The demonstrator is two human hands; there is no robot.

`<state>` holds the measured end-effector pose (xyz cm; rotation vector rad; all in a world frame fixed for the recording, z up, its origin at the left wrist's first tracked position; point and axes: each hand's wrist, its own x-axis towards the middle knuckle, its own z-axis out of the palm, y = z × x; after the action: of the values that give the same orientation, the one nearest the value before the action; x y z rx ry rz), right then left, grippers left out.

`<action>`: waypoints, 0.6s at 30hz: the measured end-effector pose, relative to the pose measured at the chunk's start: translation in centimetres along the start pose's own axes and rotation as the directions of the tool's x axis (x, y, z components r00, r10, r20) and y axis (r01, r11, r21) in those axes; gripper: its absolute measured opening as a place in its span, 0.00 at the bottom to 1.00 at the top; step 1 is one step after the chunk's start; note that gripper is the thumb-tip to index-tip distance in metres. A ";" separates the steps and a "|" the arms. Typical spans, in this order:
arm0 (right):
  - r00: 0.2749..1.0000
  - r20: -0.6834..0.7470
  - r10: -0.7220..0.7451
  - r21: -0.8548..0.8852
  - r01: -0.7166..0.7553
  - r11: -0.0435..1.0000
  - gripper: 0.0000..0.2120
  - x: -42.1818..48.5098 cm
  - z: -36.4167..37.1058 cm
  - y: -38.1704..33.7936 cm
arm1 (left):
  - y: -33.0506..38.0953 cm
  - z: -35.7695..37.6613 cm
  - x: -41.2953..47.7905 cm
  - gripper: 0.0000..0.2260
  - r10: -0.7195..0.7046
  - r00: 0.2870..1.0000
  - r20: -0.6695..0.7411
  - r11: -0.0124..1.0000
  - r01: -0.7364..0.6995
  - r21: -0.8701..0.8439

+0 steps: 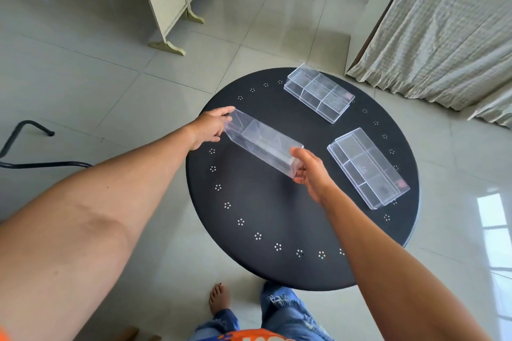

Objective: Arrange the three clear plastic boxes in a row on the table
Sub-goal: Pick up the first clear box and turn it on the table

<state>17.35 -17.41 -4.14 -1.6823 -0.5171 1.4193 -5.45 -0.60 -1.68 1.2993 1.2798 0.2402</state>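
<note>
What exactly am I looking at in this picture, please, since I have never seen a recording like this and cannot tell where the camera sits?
There is no machine here: a person works with bare hands, and the single wide-angle camera is worn on their head, looking forward and down. That is why you see both forearms reaching away from you and a bare foot and jeans at the bottom edge.

The surface is a round black table with small flower-shaped holes around its rim, standing on a tiled floor. Two clear plastic boxes with inner compartments lie flat on it: the far box and the near box, to the right.

The third box is gripped at its two ends, the left hand on the far end and the right hand on the near end. Whether it touches the table, I cannot tell.
</note>
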 end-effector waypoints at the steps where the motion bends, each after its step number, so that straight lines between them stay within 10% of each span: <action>1: 0.999 0.017 0.035 0.022 -0.035 0.999 0.25 0.1 -0.4 -0.2 | -0.1 0.0 -0.1 0.31 -0.005 1.000 0.028 0.999 0.003 0.042; 14: 0.967 0.084 0.243 -0.035 -0.240 0.970 0.40 2.1 -2.4 -2.8 | -1.4 -0.2 -0.1 0.29 -0.085 0.985 0.152 0.996 0.079 0.043; 18: 0.970 0.086 0.229 -0.089 -0.221 0.971 0.31 2.4 -1.4 -3.6 | -2.6 -0.7 -0.3 0.30 -0.137 0.983 0.125 0.989 0.143 -0.044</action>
<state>20.05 -14.03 -2.63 -1.7869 -0.4502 1.6692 -7.42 -1.30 -3.42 1.1561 1.2468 0.0936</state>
